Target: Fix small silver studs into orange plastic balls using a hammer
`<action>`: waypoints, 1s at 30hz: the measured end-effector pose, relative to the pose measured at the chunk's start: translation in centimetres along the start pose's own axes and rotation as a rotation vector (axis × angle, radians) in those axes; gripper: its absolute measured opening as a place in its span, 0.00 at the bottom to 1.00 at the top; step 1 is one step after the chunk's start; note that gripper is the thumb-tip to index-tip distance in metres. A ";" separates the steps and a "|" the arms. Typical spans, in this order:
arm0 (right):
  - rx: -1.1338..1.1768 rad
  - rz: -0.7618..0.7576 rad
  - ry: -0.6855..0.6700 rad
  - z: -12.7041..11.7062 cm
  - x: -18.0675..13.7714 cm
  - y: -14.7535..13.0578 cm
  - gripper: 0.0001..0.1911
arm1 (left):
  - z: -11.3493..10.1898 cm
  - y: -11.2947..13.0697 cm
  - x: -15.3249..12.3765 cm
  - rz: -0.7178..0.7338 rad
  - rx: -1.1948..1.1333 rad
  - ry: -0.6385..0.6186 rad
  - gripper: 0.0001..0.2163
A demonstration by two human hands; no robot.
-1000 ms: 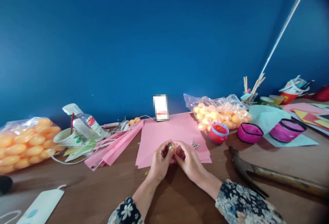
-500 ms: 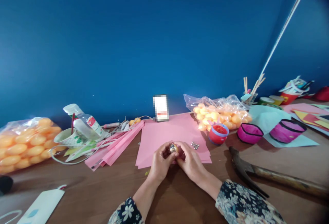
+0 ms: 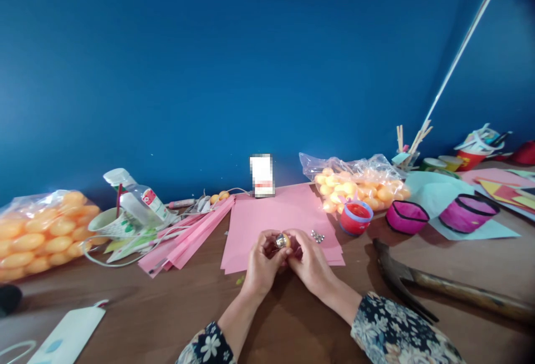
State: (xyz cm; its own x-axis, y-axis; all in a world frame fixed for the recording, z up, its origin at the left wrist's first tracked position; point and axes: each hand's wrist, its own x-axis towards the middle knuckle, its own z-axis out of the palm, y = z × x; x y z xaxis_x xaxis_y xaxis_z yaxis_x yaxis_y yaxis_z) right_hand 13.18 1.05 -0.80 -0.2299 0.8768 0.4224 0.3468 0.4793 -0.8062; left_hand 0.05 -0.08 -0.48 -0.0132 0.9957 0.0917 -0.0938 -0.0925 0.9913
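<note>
Both hands meet over the near edge of a stack of pink paper sheets (image 3: 280, 216) on a brown table (image 3: 134, 308). My left hand (image 3: 262, 263) and my right hand (image 3: 307, 262) pinch a small orange capsule (image 3: 283, 240) between their fingertips; a shiny metal bit shows on its top. A few small silver pieces (image 3: 317, 236) lie on the pink paper just right of my right hand.
A bag of orange capsules (image 3: 39, 236) sits far left, another bag (image 3: 359, 183) behind right. Pink paper strips (image 3: 188, 238), a tipped bottle (image 3: 136, 197), a cup (image 3: 109, 222), a red cup (image 3: 355, 217), two magenta bowls (image 3: 406, 216), and a hammer (image 3: 443, 289) lie around.
The capsule has turned slightly between my fingertips, so more of the shiny metal bit shows; both hands stay in place.
</note>
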 end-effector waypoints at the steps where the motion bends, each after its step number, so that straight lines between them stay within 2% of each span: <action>1: 0.004 0.001 -0.005 0.0 0.0 0.0 0.16 | 0.0 -0.1 0.0 0.002 0.010 0.005 0.15; 9: 0.005 0.017 -0.031 -0.2 0.0 -0.4 0.13 | -0.1 -0.1 0.0 0.019 0.056 0.009 0.15; 15: 0.007 0.026 -0.008 -0.1 0.0 -0.1 0.12 | 0.4 0.9 -0.2 -0.059 -0.055 -0.030 0.25; 21: -0.011 0.045 0.006 -0.1 0.0 -0.1 0.13 | 0.3 1.5 -0.6 -0.025 -0.058 -0.092 0.19; 30: -0.053 0.014 0.017 -0.1 0.0 -0.1 0.13 | 0.2 1.6 -0.7 -0.028 -0.020 -0.086 0.20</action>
State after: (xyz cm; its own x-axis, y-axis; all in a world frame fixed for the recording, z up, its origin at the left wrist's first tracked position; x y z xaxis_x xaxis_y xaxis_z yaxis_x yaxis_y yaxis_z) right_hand 13.23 1.03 -0.65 -0.2089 0.8839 0.4184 0.3978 0.4677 -0.7893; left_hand 0.13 -0.90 1.04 0.0749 0.9945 0.0730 -0.1125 -0.0643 0.9916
